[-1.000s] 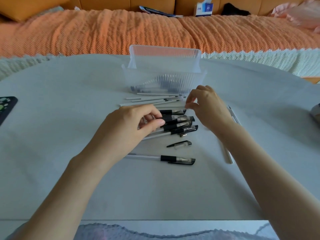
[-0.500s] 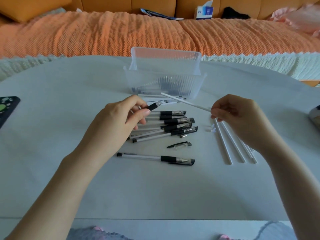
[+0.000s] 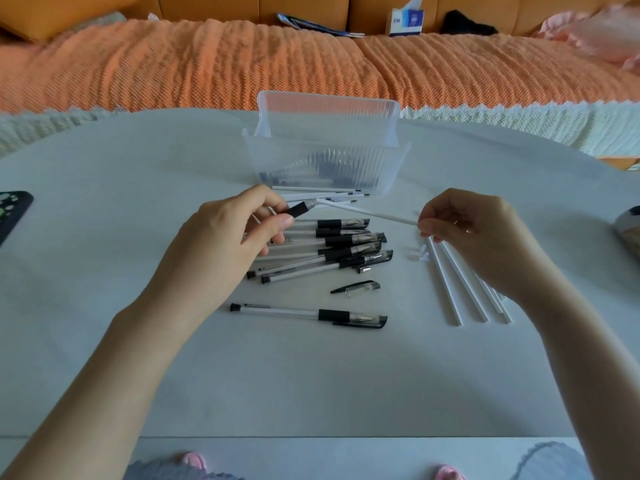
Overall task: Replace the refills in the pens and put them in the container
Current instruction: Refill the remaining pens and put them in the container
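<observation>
Tabletop [image 3: 311, 375]; pen barrel [image 3: 300, 209] in left grip [image 3: 221, 244], refill [image 3: 367, 212] in pinch of right grip [image 3: 474, 233], lengthwise left-right, tip barrel-ward.

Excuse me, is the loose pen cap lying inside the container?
No, the pen cap lies on the table in front of the container.

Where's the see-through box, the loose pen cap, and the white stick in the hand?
Clear container [image 3: 325, 168], head view, on its ribbed front wall.
Loose pen cap [image 3: 358, 286], head view, on the middle of the cap.
White refill [image 3: 367, 212], head view, on the middle of its shaft.
</observation>
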Tool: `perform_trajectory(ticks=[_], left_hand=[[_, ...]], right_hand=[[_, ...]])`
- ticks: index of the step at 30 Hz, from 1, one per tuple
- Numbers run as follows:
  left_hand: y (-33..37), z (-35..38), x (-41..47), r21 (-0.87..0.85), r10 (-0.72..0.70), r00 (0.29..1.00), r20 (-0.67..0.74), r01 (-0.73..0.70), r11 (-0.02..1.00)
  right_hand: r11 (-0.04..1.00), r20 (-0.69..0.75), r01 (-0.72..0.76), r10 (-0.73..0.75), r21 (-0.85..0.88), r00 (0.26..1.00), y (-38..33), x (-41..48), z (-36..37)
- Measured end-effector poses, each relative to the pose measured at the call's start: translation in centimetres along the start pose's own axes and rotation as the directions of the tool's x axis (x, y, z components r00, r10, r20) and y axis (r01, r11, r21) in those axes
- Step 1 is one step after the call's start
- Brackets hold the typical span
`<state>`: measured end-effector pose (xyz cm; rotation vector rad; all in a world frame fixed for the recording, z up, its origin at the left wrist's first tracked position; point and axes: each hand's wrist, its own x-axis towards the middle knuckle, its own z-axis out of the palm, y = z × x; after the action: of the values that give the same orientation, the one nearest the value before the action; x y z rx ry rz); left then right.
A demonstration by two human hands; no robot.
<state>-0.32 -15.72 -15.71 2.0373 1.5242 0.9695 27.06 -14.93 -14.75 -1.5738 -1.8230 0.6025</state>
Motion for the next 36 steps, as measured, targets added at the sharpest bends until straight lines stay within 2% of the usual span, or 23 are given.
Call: perform_trajectory(ticks=[9,14,23,28,31,36], left_hand=[[0.1,-0.3,0.0,0.059,0.037,0.999,-0.003,-0.037,0.998],[0.4,-0.3,-0.2,0.128,0.038,0.998,0.045,-0.044,0.991],[2.0,2.1,-0.9,0.075,0.144,0.983,0.117,-0.153,0.985],[2.1,2.4,-1.0,0.046,0.172,0.981,0.093,-0.176,0.983],[2.5,2.6,-1.1,0.032,0.204,0.974,0.098,-0.208,0.978],[2.7,2.7,-1.1,0.036,0.188,0.978,0.087,-0.192,0.981]], right_hand=[[0.993,-0.007,0.049,-0.050,-0.107,0.999,-0.3,0.0,-0.3],[0.988,0.008,0.100,-0.100,-0.120,0.995,-0.8,-0.1,-0.1],[0.979,0.089,0.184,-0.191,0.089,0.977,-3.6,-1.2,2.9],[0.950,0.072,0.090,-0.116,0.300,0.991,-3.7,-1.2,3.1],[0.903,0.115,0.058,-0.118,0.425,0.986,-4.3,-1.6,3.7],[0.879,0.132,0.017,-0.091,0.477,0.987,-4.5,-1.6,4.0]])
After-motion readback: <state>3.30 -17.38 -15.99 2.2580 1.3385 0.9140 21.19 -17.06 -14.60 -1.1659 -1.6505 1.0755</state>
